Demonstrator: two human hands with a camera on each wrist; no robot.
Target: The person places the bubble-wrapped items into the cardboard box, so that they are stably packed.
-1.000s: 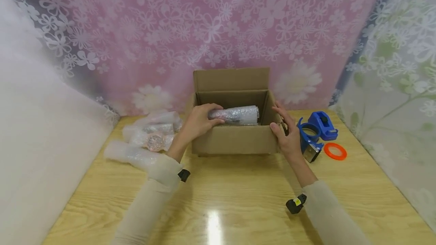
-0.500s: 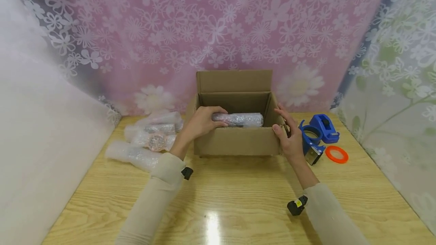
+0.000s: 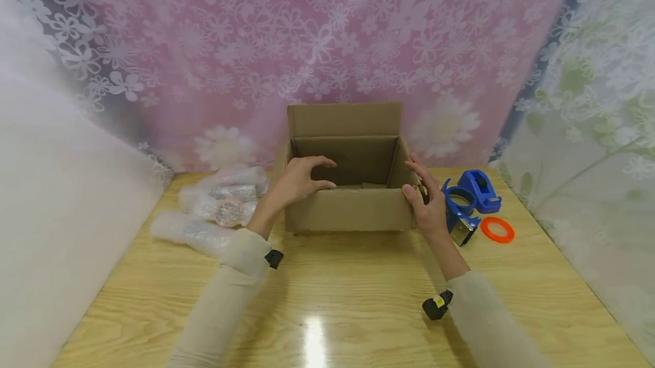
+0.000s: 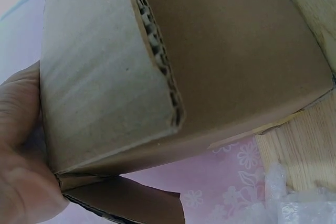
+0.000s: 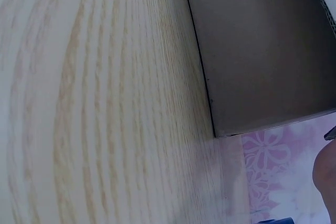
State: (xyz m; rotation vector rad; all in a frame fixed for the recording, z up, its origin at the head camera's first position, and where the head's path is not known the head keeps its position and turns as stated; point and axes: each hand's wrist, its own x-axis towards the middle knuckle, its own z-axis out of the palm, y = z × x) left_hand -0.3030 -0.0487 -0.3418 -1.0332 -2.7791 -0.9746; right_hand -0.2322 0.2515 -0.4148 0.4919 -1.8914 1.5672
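Bench surface: wooden table (image 3: 368, 288), pale yellow with visible grain; bright glare patch in front of the cardboard box (image 3: 348, 211). Box stands upright on it, top open. Left of box: group of bubble-wrapped bundles (image 3: 191, 231), lying on their sides close together. Right of box: blue tape cutter (image 3: 460, 220) nearest, blue tape dispenser (image 3: 488, 200) just beyond it, flat orange ring (image 3: 498, 239) farther out.

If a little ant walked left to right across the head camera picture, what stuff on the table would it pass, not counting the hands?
Bubble-wrapped bundles → open cardboard box → nearer blue tape dispenser → flat orange ring.
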